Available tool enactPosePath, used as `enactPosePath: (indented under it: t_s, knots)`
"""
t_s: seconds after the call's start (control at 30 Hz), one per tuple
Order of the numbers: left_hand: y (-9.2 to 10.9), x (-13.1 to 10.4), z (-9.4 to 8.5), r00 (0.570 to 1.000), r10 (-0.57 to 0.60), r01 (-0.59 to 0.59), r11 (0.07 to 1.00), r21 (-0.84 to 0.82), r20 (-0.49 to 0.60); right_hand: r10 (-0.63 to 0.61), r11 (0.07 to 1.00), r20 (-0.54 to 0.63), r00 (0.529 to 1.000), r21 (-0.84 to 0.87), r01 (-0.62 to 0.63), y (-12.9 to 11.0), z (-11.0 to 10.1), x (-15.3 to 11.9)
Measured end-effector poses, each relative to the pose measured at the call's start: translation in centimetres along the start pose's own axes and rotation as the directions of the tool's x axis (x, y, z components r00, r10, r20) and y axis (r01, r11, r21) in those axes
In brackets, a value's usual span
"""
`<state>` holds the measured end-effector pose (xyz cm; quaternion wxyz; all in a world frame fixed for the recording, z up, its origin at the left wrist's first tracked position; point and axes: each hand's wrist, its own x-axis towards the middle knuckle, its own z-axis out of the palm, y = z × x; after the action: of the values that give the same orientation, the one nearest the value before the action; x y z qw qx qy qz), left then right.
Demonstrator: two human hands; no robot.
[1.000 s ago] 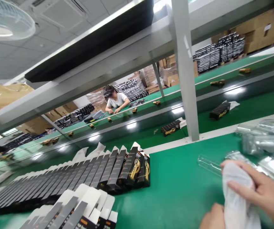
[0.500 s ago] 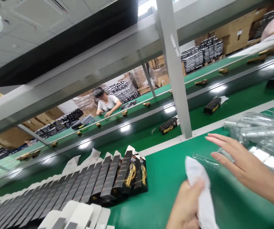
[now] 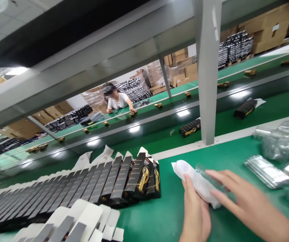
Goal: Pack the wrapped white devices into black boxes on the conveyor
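Observation:
My left hand (image 3: 196,211) is closed round a slim bundle in a white wrapper (image 3: 192,176), thumb along its near side. What lies inside the wrapper is hidden. Against the bundle's right side, my right hand (image 3: 240,198) holds a clear plastic shell (image 3: 208,174), its fingers blurred by motion. To the right lie several clear plastic shells (image 3: 267,171) in a loose heap. A long row of black boxes (image 3: 136,174) with raised white flaps leans to the left of my hands, the end ones printed with a gold shower head.
A grey post (image 3: 208,77) rises from the bench edge. Behind it, the green conveyor (image 3: 159,137) carries black boxes (image 3: 190,127) and gold shower heads (image 3: 158,105). Across the line a person (image 3: 119,101) works. White-flapped cartons (image 3: 84,218) stand in front.
My left hand has moved up and left with the white bundle, now tilted sideways. My right hand has brought a clear shell from the bench to the bundle. The view has shifted slightly.

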<state>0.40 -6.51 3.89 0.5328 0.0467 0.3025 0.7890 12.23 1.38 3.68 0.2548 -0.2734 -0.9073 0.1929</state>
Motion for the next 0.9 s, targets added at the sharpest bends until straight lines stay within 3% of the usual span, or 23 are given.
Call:
enactPosePath:
  t_s: [0.1,0.2,0.3,0.43,0.53,0.63,0.67,0.7,0.77,0.8,0.83,0.87,0.9]
  knots:
    - [-0.5,-0.5,0.2,1.000,0.019,-0.017,0.998,0.056,-0.025,-0.010,0.997,0.089,0.996,0.080,0.003,-1.7,2.3,-0.6]
    - [-0.5,-0.9,0.5,0.996,0.042,-0.028,0.984,0.173,-0.076,-0.061,0.998,0.005,0.998,-0.007,0.061,-1.3,3.8,-1.3]
    - [-0.2,-1.0,0.6,0.996,0.052,-0.036,0.979,0.198,-0.076,-0.102,0.994,-0.029,0.994,-0.043,0.101,-0.1,3.5,-1.6]
    - [-0.4,-0.9,0.6,0.999,0.049,-0.049,0.986,0.159,0.007,0.000,0.993,-0.017,1.000,0.114,0.002,1.3,2.3,-1.1]
    - [-0.9,-1.3,0.6,0.997,0.054,-0.062,0.979,0.194,0.046,0.015,0.960,0.138,0.990,0.273,-0.052,1.7,2.5,-1.1]
    - [-0.3,-2.1,1.0,0.992,0.054,-0.102,0.885,0.454,0.118,0.074,0.892,0.168,0.983,0.429,-0.141,2.4,3.2,-1.4]
    - [0.6,-2.3,1.2,0.985,0.063,-0.147,0.785,0.601,0.158,0.119,0.862,0.157,0.980,0.473,-0.181,2.8,3.2,-1.5]
    - [1.8,-2.5,1.5,0.977,0.090,-0.207,0.624,0.753,0.194,0.166,0.835,0.155,0.974,0.503,-0.222,3.4,3.1,-1.5]
    - [5.3,-2.6,2.2,0.944,0.226,-0.270,0.117,0.956,0.239,0.259,0.803,0.167,0.951,0.510,-0.308,4.6,2.5,-1.5]
    - [7.4,-2.4,2.4,0.910,0.330,-0.200,-0.181,0.963,0.251,0.303,0.795,0.176,0.936,0.494,-0.351,5.2,2.0,-1.4]
    - [9.6,-2.1,2.5,0.855,0.443,-0.044,-0.454,0.890,0.269,0.346,0.791,0.175,0.922,0.473,-0.387,5.6,1.5,-1.3]
    - [11.8,-1.7,2.5,0.805,0.529,0.173,-0.645,0.745,0.271,0.381,0.789,0.166,0.909,0.454,-0.414,6.0,0.9,-1.2]
    - [13.7,-1.3,2.3,0.769,0.583,0.347,-0.725,0.595,0.262,0.402,0.785,0.159,0.902,0.447,-0.429,6.2,0.4,-1.0]
